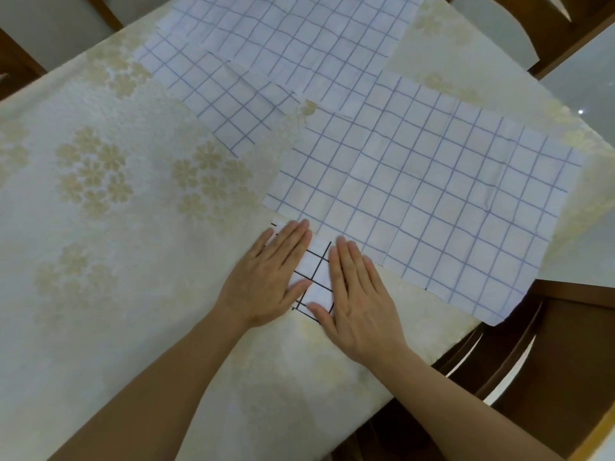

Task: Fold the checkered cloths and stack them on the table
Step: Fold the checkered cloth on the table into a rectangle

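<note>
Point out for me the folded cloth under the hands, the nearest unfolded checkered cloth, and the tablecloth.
folded cloth (316,281): head view, the white strip with black lines showing between the hands.
nearest unfolded checkered cloth (432,201): head view, its flat middle.
tablecloth (116,227): head view, bare flowered part on the left.

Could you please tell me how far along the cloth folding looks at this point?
Done: one cloth looks folded into a small square with dark grid lines. In hand: the left hand and right hand press it flat with straight fingers. Left: a large unfolded cloth lies spread beside the hands, and more unfolded cloths overlap at the far side of the table. No stack shows yet.
</note>
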Action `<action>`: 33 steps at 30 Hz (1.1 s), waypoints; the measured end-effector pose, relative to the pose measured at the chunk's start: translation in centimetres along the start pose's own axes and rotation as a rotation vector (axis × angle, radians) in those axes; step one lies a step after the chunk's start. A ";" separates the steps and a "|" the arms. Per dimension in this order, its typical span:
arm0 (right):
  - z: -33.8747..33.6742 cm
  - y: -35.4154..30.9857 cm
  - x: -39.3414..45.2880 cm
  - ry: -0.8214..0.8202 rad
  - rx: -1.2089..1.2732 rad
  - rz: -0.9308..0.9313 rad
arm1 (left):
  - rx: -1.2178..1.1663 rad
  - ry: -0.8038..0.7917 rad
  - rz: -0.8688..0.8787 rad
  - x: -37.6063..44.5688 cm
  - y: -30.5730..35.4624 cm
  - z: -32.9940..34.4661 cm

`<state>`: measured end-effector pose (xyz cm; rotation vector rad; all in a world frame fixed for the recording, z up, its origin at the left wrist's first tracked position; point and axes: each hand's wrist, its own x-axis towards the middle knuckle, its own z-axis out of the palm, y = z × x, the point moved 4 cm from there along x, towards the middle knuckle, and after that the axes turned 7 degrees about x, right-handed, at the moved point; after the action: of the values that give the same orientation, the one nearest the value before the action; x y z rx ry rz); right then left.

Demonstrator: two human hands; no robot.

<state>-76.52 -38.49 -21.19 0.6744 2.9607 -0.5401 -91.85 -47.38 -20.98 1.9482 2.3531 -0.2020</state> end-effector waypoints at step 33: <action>-3.4 0.8 -2.4 0.197 0.664 0.914 | -0.525 0.024 -0.881 -1.1 -1.4 -3.8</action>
<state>-73.93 -37.64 -17.91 2.0358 2.1522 -1.3570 -92.95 -48.09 -17.03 0.6326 2.7289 0.3600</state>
